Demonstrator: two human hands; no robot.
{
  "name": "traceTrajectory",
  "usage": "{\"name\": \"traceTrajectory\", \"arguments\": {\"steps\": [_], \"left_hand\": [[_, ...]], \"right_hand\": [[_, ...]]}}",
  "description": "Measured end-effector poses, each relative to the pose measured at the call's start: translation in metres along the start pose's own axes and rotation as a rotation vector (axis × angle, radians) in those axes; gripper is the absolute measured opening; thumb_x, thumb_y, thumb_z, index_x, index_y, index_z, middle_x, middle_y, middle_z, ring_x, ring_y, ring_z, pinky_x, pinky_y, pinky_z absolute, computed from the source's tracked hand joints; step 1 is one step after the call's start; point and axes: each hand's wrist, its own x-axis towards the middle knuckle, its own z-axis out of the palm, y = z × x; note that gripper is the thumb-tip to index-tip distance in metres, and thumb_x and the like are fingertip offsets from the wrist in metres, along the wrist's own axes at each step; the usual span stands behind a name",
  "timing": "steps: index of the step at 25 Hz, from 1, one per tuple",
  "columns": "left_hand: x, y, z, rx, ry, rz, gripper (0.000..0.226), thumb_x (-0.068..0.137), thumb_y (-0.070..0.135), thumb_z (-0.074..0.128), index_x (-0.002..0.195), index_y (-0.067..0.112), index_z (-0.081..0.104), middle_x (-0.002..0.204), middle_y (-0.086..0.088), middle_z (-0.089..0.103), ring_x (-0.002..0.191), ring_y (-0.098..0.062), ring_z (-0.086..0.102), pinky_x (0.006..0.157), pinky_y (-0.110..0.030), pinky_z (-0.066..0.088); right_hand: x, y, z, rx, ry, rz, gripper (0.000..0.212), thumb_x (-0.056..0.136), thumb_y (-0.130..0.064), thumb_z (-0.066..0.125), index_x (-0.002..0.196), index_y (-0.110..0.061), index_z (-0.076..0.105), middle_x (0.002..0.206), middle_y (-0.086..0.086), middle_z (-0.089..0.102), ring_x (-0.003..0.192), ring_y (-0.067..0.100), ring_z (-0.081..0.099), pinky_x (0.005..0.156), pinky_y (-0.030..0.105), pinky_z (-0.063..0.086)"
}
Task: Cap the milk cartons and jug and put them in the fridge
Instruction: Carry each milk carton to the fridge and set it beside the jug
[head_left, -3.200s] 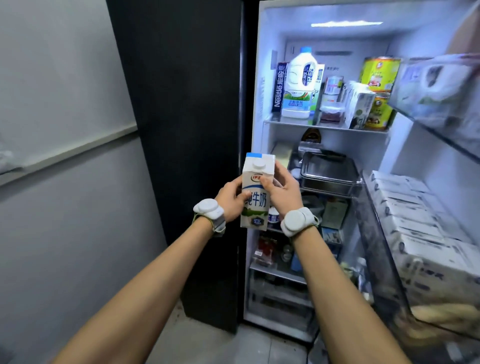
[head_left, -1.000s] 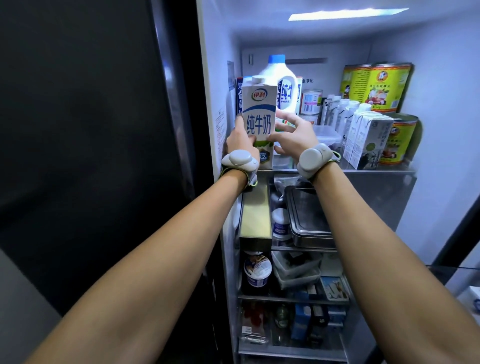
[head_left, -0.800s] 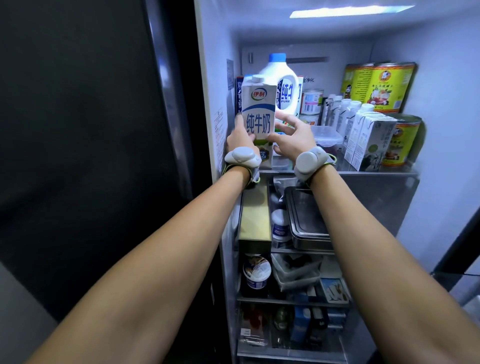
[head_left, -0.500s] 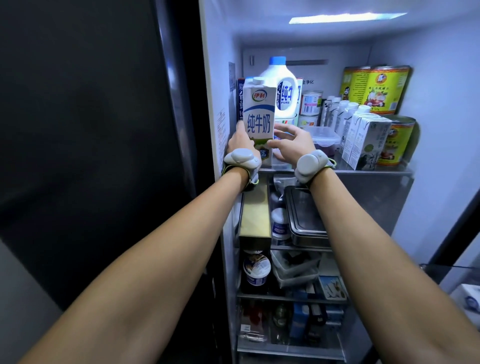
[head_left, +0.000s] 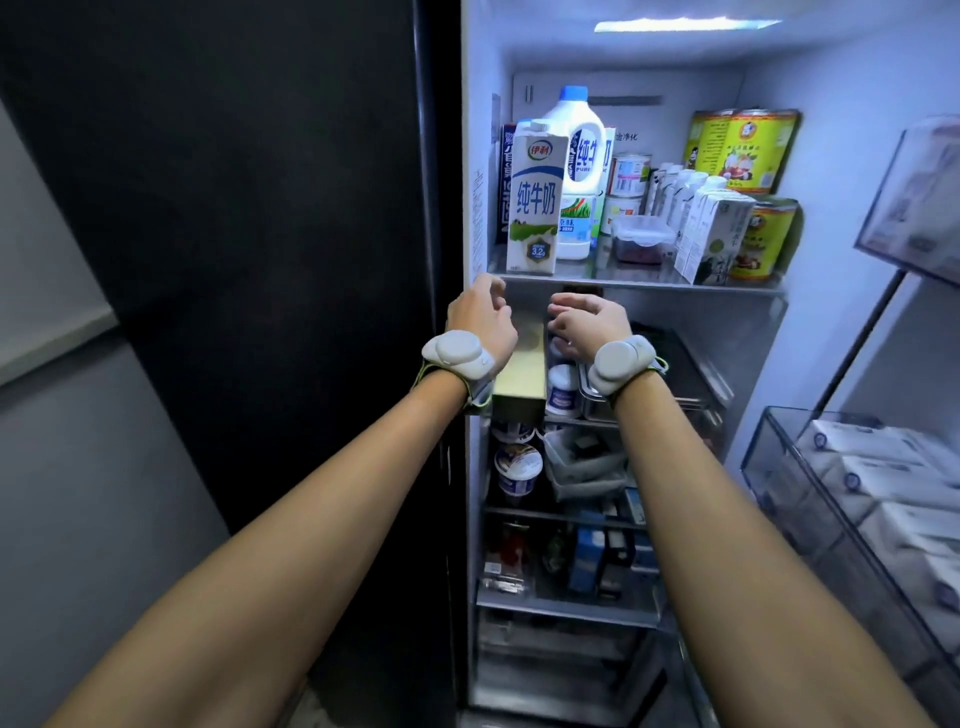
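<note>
A white and blue milk carton (head_left: 534, 202) with a white cap stands upright at the front left of the top fridge shelf (head_left: 639, 283). Behind it stands the white milk jug (head_left: 577, 171) with a blue cap. A row of white capped cartons (head_left: 711, 228) stands on the right of the same shelf. My left hand (head_left: 480, 319) and my right hand (head_left: 587, 322) hover just below the shelf's front edge, fingers loosely curled and apart, holding nothing and clear of the carton.
Yellow tins (head_left: 743, 150), small cans (head_left: 628, 174) and a lidded plastic box (head_left: 641, 239) share the top shelf. Lower shelves hold a metal tray (head_left: 691, 374), a yellow box (head_left: 522, 369) and yoghurt pots (head_left: 517, 467). The open door's bins (head_left: 779, 467) on the right hold white packs. A dark door (head_left: 234, 260) is left.
Both hands let go of the milk carton, which now stands on the top shelf, and drew back and down below the shelf edge.
</note>
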Motion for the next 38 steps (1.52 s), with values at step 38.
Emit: {"name": "traceTrajectory", "arguments": {"steps": [38], "left_hand": [[-0.782,0.013,-0.327,0.425,0.743,-1.014,0.018,0.093,0.018,0.059,0.108,0.010,0.063,0.094,0.000,0.067,0.078,-0.017,0.061,0.076,-0.025,0.047]], "right_hand": [[-0.712,0.161,0.104,-0.235,-1.217,0.514,0.014,0.089,-0.002,0.067,0.101,-0.009,0.067,0.092,0.012,0.067,0.085,0.023,0.063,0.064,0.024,0.052]]}}
